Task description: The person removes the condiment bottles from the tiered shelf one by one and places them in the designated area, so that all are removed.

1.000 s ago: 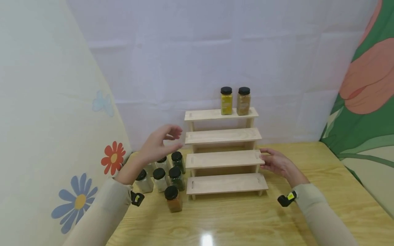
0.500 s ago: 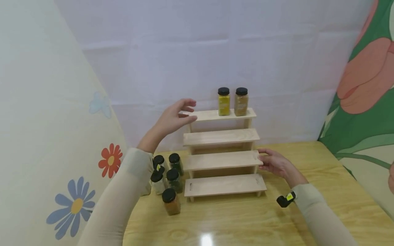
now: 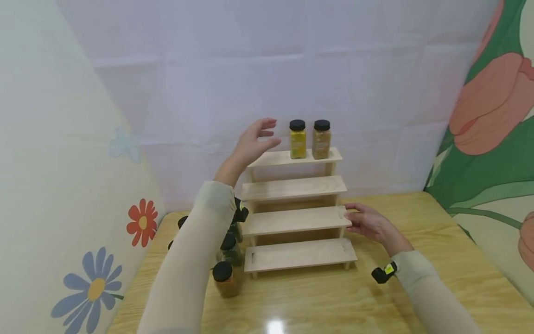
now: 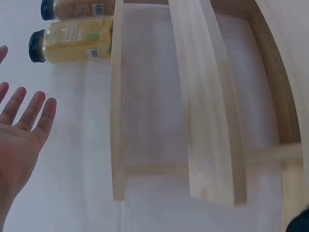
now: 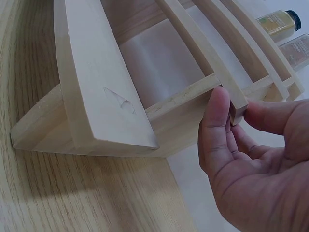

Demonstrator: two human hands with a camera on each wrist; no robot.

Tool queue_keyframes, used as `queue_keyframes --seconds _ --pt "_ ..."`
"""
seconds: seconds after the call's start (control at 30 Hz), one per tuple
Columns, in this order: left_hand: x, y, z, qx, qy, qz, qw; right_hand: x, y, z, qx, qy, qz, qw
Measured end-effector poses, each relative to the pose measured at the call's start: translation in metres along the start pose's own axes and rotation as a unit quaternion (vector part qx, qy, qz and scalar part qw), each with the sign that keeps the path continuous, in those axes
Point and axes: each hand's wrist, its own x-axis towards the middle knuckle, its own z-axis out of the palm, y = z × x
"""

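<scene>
My left hand (image 3: pixel 254 141) is raised beside the left end of the top step of the wooden rack (image 3: pixel 292 188), fingers loosely spread and holding nothing, just short of the yellow spice jar (image 3: pixel 297 139). From my head I see that jar upright on the top step, right of its middle, with a brown spice jar (image 3: pixel 321 138) close beside it on the right. My left wrist view shows what the head view cannot: my bare palm (image 4: pixel 19 140) facing the rack, fingers straight and apart, well clear of the yellow spice jar (image 4: pixel 72 44), and the undersides of the steps.

My right hand (image 3: pixel 367 222) rests at the right end of the rack's third step from the top. From the head view it only seems to touch the board; the right wrist view shows my thumb and fingers (image 5: pixel 217 125) pinching the end of that board (image 5: pixel 236 108), with the lowest step wide in front and both jars small at the top right corner.

The rack stands on the desk (image 3: pixel 375 306) near its far edge, against the white backdrop. Only the head view shows the cluster of black-lidded jars at the desk's left side by the rack's left foot, partly hidden by my left sleeve; the nearest, an orange-brown jar (image 3: pixel 225 279), stands just left of the lowest step.
</scene>
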Motion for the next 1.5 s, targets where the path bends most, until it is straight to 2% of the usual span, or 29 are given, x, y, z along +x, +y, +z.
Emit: queue_keyframes --seconds 0.13,0.3,0.63,0.93,1.2,1.4,1.5 --pt "0.01 -0.002 0.012 -0.017 0.014 -0.007 0.9997 -0.002 0.0 -0.001 0.001 0.0 -0.001 1.0" --pt "0.013 -0.003 0.023 -0.021 0.023 -0.027 0.9992 -0.005 0.002 -0.002 0.004 -0.005 -0.004 1.0" --pt "0.026 -0.002 0.04 -0.047 0.023 -0.037 0.9979 -0.008 0.004 -0.003 0.006 -0.004 -0.005 1.0" --pt "0.035 -0.003 0.055 -0.055 0.002 -0.054 0.997 -0.007 0.002 0.0 0.003 -0.002 -0.007 1.0" --pt "0.035 -0.006 0.058 -0.037 0.036 -0.067 0.9964 0.0 0.003 0.005 -0.002 -0.004 -0.001 1.0" --pt "0.032 -0.001 0.048 -0.036 0.073 -0.08 0.9934 0.004 -0.001 0.005 -0.003 -0.007 -0.002 1.0" --pt "0.029 0.006 0.041 -0.036 0.073 -0.075 0.9939 0.005 -0.003 0.003 -0.007 -0.007 -0.001 1.0"
